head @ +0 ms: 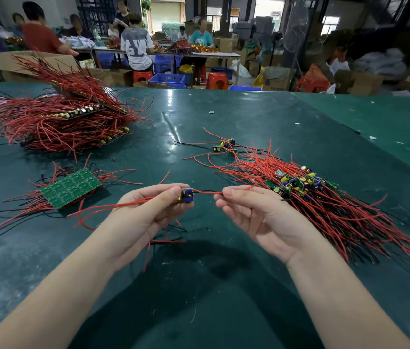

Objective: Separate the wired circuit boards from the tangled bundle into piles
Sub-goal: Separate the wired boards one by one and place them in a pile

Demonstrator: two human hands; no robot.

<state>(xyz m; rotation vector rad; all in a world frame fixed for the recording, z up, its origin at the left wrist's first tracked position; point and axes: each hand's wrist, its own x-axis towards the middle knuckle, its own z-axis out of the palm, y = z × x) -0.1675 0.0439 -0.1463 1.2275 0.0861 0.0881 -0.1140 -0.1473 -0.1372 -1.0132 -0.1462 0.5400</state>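
Left hand (146, 210) pinches small circuit board (186, 195); right hand (251, 215) pinches its red wire (209, 192); both above bench (224, 117).

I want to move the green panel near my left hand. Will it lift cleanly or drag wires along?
The green panel looks flat and stiff, so it should probably lift in one piece. Red wires fan out from under its edges, so they will likely trail floppily and may snag. It looks light.
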